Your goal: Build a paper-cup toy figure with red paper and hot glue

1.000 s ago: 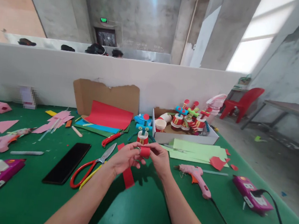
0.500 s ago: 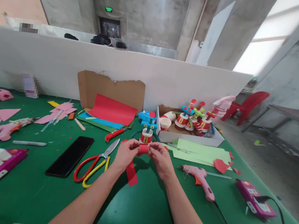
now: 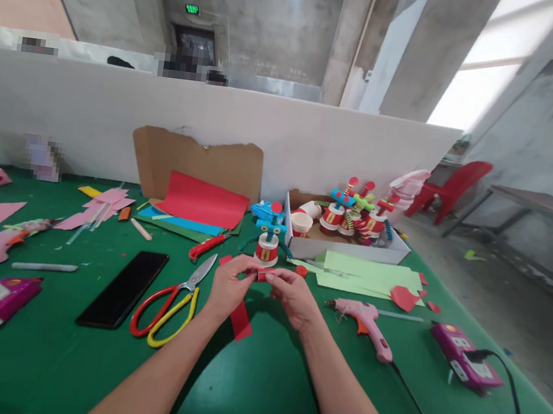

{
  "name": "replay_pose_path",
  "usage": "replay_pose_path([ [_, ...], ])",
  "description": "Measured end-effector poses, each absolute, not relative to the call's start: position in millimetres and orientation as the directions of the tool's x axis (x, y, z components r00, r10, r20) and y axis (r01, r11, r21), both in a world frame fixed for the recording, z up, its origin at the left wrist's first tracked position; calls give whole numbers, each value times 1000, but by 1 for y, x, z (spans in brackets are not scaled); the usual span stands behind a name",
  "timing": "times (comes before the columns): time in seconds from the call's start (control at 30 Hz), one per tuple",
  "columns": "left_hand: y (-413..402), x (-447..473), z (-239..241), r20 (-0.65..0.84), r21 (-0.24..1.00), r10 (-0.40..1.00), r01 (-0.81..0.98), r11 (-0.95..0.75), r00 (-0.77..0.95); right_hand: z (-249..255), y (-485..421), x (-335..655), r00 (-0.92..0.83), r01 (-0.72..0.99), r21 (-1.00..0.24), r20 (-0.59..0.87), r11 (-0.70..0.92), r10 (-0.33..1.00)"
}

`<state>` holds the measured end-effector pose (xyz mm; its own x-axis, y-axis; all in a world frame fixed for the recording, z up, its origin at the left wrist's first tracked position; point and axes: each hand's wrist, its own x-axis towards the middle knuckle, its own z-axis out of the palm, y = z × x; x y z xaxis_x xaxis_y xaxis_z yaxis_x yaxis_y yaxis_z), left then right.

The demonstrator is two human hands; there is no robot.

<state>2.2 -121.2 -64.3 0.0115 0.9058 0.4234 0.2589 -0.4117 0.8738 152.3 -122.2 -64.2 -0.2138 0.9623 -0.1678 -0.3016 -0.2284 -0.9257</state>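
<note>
My left hand [image 3: 230, 287] and my right hand [image 3: 294, 296] meet over the table, pinching a small red paper roll [image 3: 262, 276] between their fingertips. Fingers cover most of the roll. Under my left hand lies a red paper strip [image 3: 241, 320], slanting toward me. Just beyond my fingers stands a paper-cup figure [image 3: 267, 249] with a blue head, a red disc on top and dark coiled arms. Scissors [image 3: 191, 284] with one red and one yellow handle lie open left of my left hand. A small red roll [image 3: 301, 271] rests beyond my right hand.
A pink glue gun [image 3: 366, 322] and a purple power strip [image 3: 464, 361] with a black cord lie right. Light green paper [image 3: 369, 275] sits before a white box [image 3: 346, 251] of cup figures. Left are a phone [image 3: 122, 289] and a red-handled knife [image 3: 207, 247].
My fingers have closed further over the red roll, so less of it shows. The right fingers have moved inward along it. The whole view has shifted slightly.
</note>
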Motion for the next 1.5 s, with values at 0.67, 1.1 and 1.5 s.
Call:
replay_pose_path([
  [0.67, -115, 9, -69, -134, 863, 990, -495, 100, -33, -60, -127, 139, 121, -211, -968, 113, 136, 986],
  [1.1, -119, 2, -66, 171, 982, 971, 112, -154, -164, -61, -120, 147, 264, -155, -966, 159, 205, 951],
  [1.5, -117, 6, -72, 272, 960, 955, 105, -261, -115, -60, -122, 146, 132, -191, -978, 61, 86, 989],
])
